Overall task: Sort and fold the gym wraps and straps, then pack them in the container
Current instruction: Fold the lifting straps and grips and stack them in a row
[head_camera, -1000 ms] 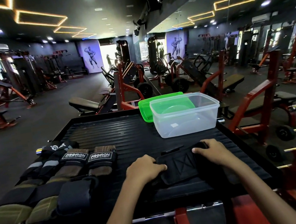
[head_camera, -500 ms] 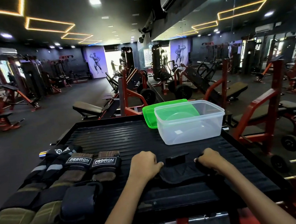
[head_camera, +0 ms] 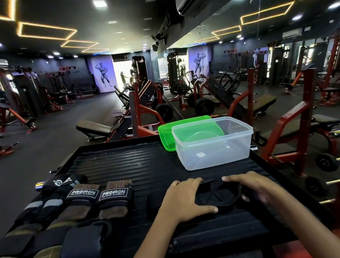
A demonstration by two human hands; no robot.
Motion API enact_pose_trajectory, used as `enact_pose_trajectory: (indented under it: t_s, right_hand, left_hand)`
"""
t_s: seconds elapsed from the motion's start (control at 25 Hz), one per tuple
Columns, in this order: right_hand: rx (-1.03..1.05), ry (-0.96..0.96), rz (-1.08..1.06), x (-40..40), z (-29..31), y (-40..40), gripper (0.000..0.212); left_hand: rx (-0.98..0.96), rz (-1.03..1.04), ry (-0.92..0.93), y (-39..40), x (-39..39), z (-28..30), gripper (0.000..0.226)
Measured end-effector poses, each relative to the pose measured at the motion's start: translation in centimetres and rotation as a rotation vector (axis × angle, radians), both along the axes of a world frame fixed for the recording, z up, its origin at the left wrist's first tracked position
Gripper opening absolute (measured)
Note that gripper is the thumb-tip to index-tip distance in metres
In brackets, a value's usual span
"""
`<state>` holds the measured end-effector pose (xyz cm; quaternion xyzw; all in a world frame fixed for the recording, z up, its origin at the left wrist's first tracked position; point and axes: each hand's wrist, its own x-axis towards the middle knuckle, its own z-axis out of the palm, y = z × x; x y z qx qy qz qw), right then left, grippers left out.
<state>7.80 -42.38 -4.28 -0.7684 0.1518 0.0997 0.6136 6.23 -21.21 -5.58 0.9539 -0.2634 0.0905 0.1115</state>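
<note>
1. We lay our left hand flat, fingers straight, on a black strap at the near middle of the black ribbed platform.
2. Our right hand rests on the strap's right side with fingers extended; motion blur hides whether any finger curls under it.
3. The clear container stands open at the far right, touching its green lid behind.
4. Folded wraps lie in rows on the left, two labelled PROIRON.
</note>
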Motion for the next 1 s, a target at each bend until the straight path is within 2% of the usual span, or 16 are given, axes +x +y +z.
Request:
enact_pose_trajectory:
  t_s: [0.08, 0.16, 0.24, 0.32, 0.36, 0.48, 0.56, 0.6, 0.64, 0.68, 0.76, 0.8, 0.84, 0.88, 0.96, 1.0]
  right_hand:
    - [0.011, -0.007, 0.024, 0.1, -0.5, -0.3, 0.044]
    - [0.046, 0.026, 0.049, 0.1, -0.6, -0.1, 0.041]
    - [0.181, 0.120, 0.057, 0.0, -0.1, -0.1, 0.027]
    - [0.371, 0.207, 0.063, 0.1, 0.3, -0.8, 0.036]
    - [0.426, 0.223, 0.069, 0.1, 0.5, -1.2, 0.034]
    - [0.422, 0.185, 0.085, -0.5, 0.6, -1.4, 0.009]
    - [0.393, 0.155, 0.085, -0.6, 0.6, -1.4, 0.008]
    - [0.369, 0.158, 0.084, -0.5, 0.6, -1.4, 0.016]
    - [0.321, 0.145, 0.082, -0.5, 0.8, -1.2, 0.024]
    - [0.188, 0.085, 0.067, -0.5, 1.0, -0.9, 0.028]
    - [-0.338, -0.208, 0.012, -0.6, 1.5, -0.5, 0.022]
    - [-0.554, -0.407, 0.016, -0.8, 1.9, -0.1, 0.027]
    - [-0.653, -0.565, 0.133, -1.2, 2.4, 0.4, 0.042]
    - [-0.661, -0.620, 0.349, -1.5, 2.8, 1.0, 0.059]
    - [-0.718, -0.560, 0.725, -2.0, 2.4, 2.3, 0.085]
    - [-0.836, -0.571, 0.773, -1.9, 1.8, 2.6, 0.091]
  left_hand:
    - [-0.003, 0.005, -0.025, 0.0, -0.1, -0.2, 0.092]
    - [-0.016, 0.003, -0.029, 0.0, -0.2, -0.3, 0.092]
    - [-0.035, -0.004, -0.024, 0.2, -0.2, -0.3, 0.091]
    - [-0.051, -0.005, -0.010, 0.2, -0.2, -0.3, 0.089]
    - [-0.057, -0.002, -0.003, 0.1, -0.1, -0.2, 0.088]
    - [-0.051, 0.021, 0.017, -0.2, 0.1, 0.1, 0.081]
    - [-0.040, 0.039, 0.047, -0.4, 0.3, 0.4, 0.076]
    - [-0.031, 0.046, 0.066, -0.5, 0.5, 0.5, 0.073]
    - [-0.021, 0.047, 0.078, -0.6, 0.5, 0.6, 0.072]
    - [-0.009, 0.047, 0.084, -0.7, 0.6, 0.7, 0.070]
    - [0.001, 0.046, 0.088, -0.8, 0.7, 0.8, 0.068]
    - [-0.009, 0.043, 0.092, -0.7, 0.7, 1.0, 0.068]
    - [-0.031, 0.038, 0.100, -0.6, 0.7, 1.1, 0.069]
    - [-0.061, 0.030, 0.107, -0.4, 0.8, 1.1, 0.070]
    - [-0.106, -0.017, 0.101, 0.0, 0.5, 0.9, 0.072]
    - [-0.116, -0.047, 0.077, 0.2, 0.3, 0.7, 0.074]
